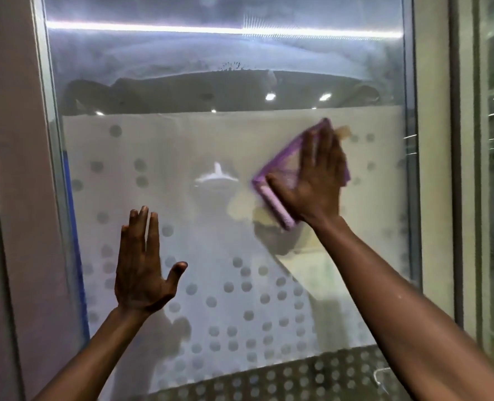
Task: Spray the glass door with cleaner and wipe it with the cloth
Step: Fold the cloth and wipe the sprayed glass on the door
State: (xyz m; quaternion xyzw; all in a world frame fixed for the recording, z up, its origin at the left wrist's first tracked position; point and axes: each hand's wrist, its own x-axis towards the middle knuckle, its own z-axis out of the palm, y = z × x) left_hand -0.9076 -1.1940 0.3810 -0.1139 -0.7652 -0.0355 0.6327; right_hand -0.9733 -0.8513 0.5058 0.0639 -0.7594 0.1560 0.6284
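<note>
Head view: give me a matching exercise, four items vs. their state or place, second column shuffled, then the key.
Column one:
1. left hand
2. right hand
3. purple cloth
4. streaky cleaner film

Column two:
A. pinned flat between a palm and the glass door
B. across the upper, clear part of the pane
C. empty, fingers spread, at the lower left of the dotted frosted band
D. pressing the cloth at the right, near the frosted band's top edge

Pairs: 1-C, 2-D, 3-A, 4-B
</note>
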